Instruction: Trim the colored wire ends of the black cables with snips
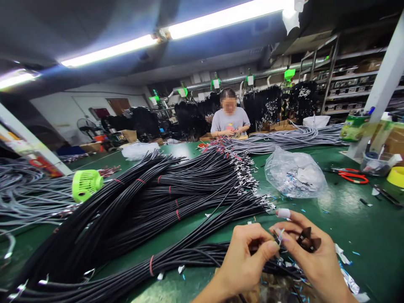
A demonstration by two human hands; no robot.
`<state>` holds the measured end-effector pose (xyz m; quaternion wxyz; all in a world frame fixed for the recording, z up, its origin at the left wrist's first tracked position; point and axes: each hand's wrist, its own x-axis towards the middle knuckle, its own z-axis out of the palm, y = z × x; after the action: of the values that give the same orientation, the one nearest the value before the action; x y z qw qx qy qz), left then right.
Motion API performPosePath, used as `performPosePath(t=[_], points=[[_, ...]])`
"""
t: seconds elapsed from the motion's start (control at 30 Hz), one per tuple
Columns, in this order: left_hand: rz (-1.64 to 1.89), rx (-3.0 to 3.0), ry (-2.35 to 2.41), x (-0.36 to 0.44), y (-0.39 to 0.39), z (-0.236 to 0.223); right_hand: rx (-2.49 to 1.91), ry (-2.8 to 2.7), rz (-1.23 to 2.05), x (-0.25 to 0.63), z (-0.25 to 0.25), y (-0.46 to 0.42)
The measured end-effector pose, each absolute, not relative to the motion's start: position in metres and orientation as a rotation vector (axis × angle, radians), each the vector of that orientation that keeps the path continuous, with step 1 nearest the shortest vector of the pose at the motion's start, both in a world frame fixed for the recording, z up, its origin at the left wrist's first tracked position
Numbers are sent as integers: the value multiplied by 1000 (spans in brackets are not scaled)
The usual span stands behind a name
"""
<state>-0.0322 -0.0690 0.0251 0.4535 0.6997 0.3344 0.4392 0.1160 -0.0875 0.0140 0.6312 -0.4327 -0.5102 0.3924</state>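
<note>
Both of my hands work close together at the lower right. My left hand [248, 256] is closed, thumb and forefinger pinching the stripped end of a black cable. Thin coloured wires [280, 235] stick out there. My right hand [315, 252], with white tape round one fingertip, has its thumb against these wires. A dark brown, glossy object [308, 240] rests in its curled fingers; its kind I cannot make out. Beneath my hands runs a bundle of black cables [189, 256], tied with a red band. Its ends are partly hidden by my hands.
Large bundles of black cables [151, 198] cover the green table [362, 227]. A plastic bag of scraps [295, 174], red-handled pliers [352, 174] and a green fan [86, 185] lie around. Grey cables [293, 136] stretch across the back, where another person [229, 118] sits.
</note>
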Motion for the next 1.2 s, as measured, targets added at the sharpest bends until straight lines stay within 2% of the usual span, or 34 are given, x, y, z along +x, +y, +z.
performPosePath(t=[0.23, 0.5, 0.8, 1.2], points=[[1033, 1596, 774, -37, -68, 30, -985, -1267, 836, 128, 15, -85], [1014, 1569, 768, -36, -68, 30, -976, -1400, 538, 127, 20, -88], [1228, 1848, 940, -34, -75, 31, -1062, -1165, 634, 123, 30, -94], [1329, 1993, 1022, -34, -76, 35, -1090, -1301, 730, 132, 34, -88]])
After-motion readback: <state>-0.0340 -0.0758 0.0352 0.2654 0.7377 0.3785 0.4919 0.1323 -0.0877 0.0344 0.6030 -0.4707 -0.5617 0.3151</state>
